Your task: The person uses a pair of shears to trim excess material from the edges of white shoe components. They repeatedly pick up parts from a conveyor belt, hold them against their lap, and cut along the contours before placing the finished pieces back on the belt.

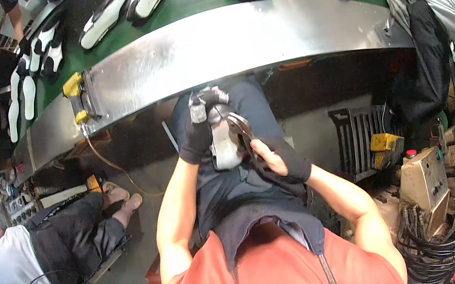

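Note:
In my lap lies a white and black shoe, its pale side facing up. My left hand, in a black glove with grey tape around a finger, is wrapped over the shoe's far end. Pincers with dark metal jaws are gripped in my right hand, which wears a black glove that leaves the fingertips bare. The jaws rest close against the shoe's right edge; whether they bite its material I cannot tell. My fingers hide part of the shoe's far end.
A metal ledge borders a green conveyor carrying several white and black shoes. A yellow air tool with a hose lies at the ledge's left. People sit or stand on both sides; a machine box and cables stand at right.

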